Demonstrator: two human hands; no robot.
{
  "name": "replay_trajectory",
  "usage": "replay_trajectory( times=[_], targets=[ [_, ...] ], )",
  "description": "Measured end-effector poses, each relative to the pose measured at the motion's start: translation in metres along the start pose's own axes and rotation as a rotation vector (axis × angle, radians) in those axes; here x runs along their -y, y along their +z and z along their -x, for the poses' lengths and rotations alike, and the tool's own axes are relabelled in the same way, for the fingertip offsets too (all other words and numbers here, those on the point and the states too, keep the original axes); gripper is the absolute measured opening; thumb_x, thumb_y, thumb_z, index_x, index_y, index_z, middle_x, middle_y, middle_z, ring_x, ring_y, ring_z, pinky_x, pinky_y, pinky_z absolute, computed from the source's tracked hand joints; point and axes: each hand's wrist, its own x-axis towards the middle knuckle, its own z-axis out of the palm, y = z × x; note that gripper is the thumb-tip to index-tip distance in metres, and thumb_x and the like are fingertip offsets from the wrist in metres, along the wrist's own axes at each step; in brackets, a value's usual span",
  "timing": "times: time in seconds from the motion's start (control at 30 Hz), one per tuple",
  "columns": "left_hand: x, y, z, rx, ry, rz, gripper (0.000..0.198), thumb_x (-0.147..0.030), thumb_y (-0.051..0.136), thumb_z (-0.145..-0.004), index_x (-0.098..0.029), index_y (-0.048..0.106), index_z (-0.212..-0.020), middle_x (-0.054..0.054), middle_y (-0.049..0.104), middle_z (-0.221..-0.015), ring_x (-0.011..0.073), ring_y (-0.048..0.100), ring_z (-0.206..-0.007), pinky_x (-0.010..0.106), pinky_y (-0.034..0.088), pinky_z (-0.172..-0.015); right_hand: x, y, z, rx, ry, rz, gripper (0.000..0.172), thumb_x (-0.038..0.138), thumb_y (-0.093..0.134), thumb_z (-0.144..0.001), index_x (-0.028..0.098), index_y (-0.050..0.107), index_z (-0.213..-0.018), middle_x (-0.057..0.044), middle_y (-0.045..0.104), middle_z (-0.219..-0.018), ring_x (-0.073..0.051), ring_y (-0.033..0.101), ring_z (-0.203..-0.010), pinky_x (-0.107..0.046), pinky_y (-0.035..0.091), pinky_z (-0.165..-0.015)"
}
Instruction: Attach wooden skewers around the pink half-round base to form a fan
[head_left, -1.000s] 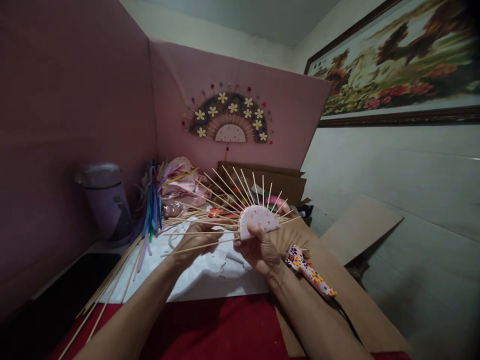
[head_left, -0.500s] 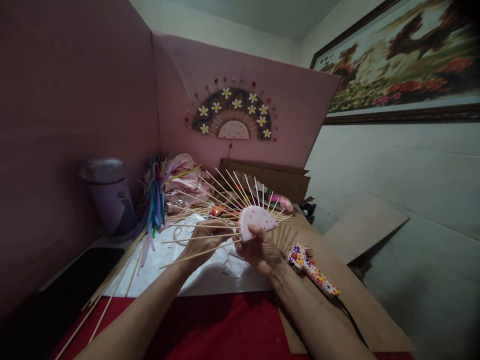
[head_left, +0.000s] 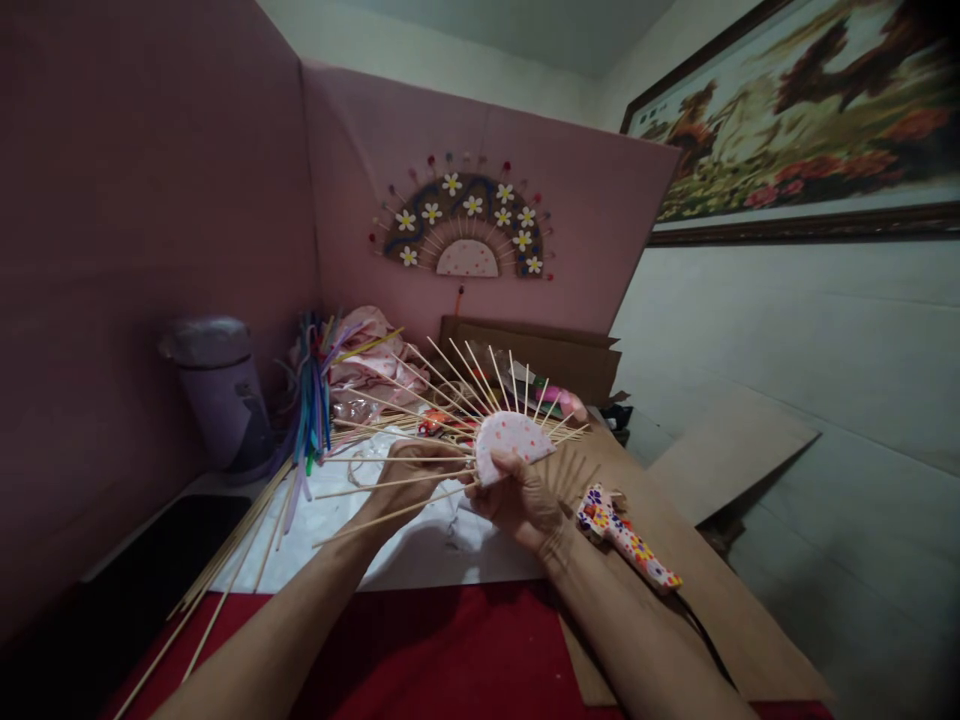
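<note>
Pink and spotted, the half-disc (head_left: 512, 438) is clamped in the right hand (head_left: 519, 505); beside it, the left hand (head_left: 409, 475), grip unclear, seemingly adjusts slim wooden sticks (head_left: 360, 460), next needing steadiness.

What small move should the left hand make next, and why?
I'd judge the left hand might gently press the thin, pale wooden sticks toward the pink, red-dotted half-disc: it sits near their inner ends, and the right hand grips the half-disc, steadying it.

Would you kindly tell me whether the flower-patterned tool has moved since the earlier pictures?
No; judged against the brown board beneath it, the flower-patterned tool lies in the same spot.
</note>
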Motion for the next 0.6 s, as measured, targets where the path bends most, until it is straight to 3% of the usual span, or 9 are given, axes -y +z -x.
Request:
replay_trajectory(
  times=[0.13, 0.37, 0.6],
  targets=[
    [-0.001, 0.0, -0.001, -0.025, -0.065, 0.059, 0.008, -0.02, 0.07, -0.058, -0.018, 0.071, -0.065, 0.006, 0.069, -0.067, 0.0209, 0.061, -0.062, 0.032, 0.047, -0.057, -0.003, 0.001, -0.001, -0.005, -0.013, -0.004, 0.018, 0.024, 0.059, -0.071, 0.011, 0.059, -0.083, -0.006, 0.068, -0.07, -0.013, 0.063, -0.058, -0.02, 0.045, -0.051],
    [0.014, -0.006, -0.005, -0.144, 0.027, -0.097, 0.008, -0.02, 0.064, -0.065, -0.018, 0.071, -0.068, 0.007, 0.068, -0.071, 0.0199, 0.061, -0.066, 0.032, 0.047, -0.061, -0.005, 0.0, -0.004, -0.021, -0.015, -0.04, 0.016, 0.023, 0.061, -0.07, 0.013, 0.057, -0.081, -0.004, 0.068, -0.068, -0.015, 0.065, -0.06, -0.021, 0.044, -0.049],
    [0.011, -0.005, -0.005, -0.184, 0.003, -0.088, 0.009, -0.024, 0.067, -0.063, -0.017, 0.069, -0.066, 0.006, 0.066, -0.067, 0.0191, 0.059, -0.065, 0.03, 0.046, -0.059, -0.004, 0.001, -0.004, -0.025, -0.027, -0.088, 0.014, 0.02, 0.064, -0.069, 0.013, 0.056, -0.077, -0.001, 0.066, -0.063, -0.015, 0.065, -0.058, -0.019, 0.039, -0.044]
  ],
)
